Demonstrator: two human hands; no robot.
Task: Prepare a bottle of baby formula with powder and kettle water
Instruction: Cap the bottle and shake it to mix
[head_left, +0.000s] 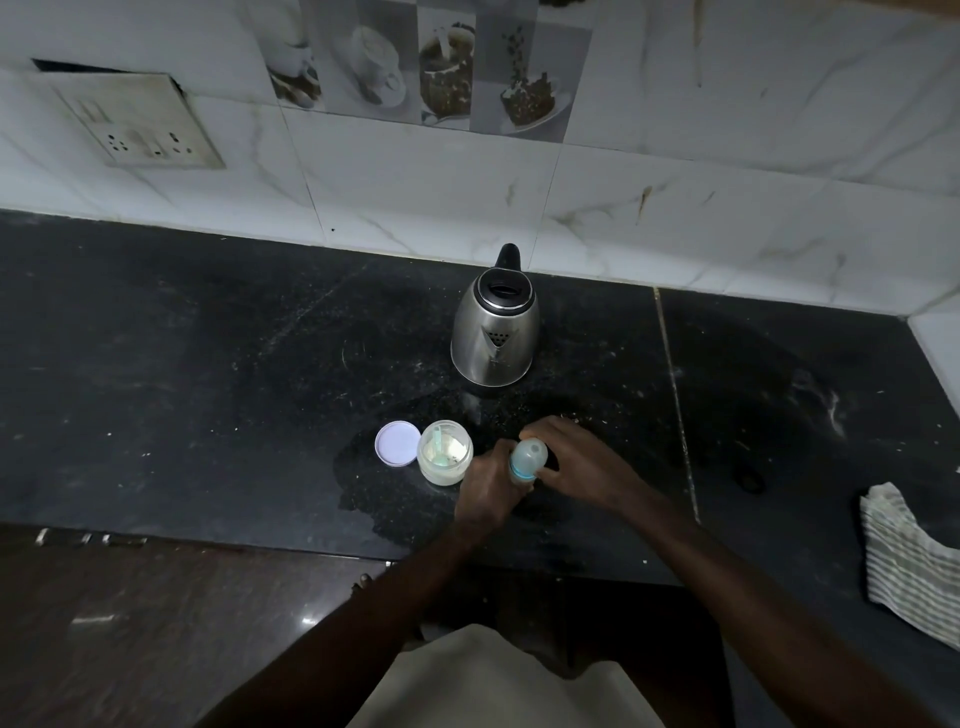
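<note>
I have both hands on the baby bottle at the front of the worktop: my left hand is wrapped around its body and my right hand is curled beside its capped top. I judge this the cap-twisting step, though opening or closing I cannot tell. The open powder jar stands just left; the kettle waits behind.

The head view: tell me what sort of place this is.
Most likely a home kitchen. A steel electric kettle stands on a dark stone countertop, the tiled wall behind carries pictures of cups and desserts, and a wall socket sits above the counter.
</note>
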